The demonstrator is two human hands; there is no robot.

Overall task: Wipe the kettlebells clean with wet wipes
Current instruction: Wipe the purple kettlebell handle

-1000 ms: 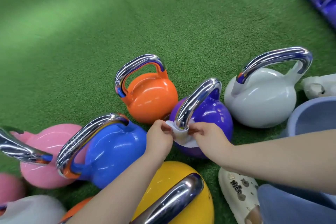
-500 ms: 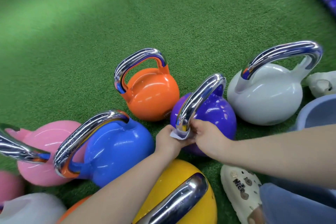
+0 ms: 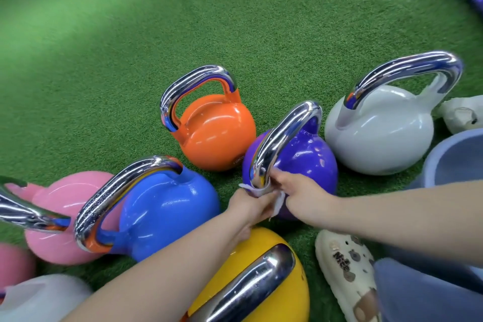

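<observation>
Mid-wipe on purple kettlebell [image 3: 305,162], sitting on turf between orange kettlebell [image 3: 218,133] and grey kettlebell [image 3: 379,131]. Wet wipe [image 3: 257,191] wrapped round near base of its chrome handle [image 3: 282,138]. Left hand [image 3: 251,204] and right hand [image 3: 300,193] each pinching an end, fingers curled tight on the wipe. Blue kettlebell [image 3: 167,206], left of purple, shows droplets on handle, probably already wiped. No telling for the rest; several apparently left.
</observation>
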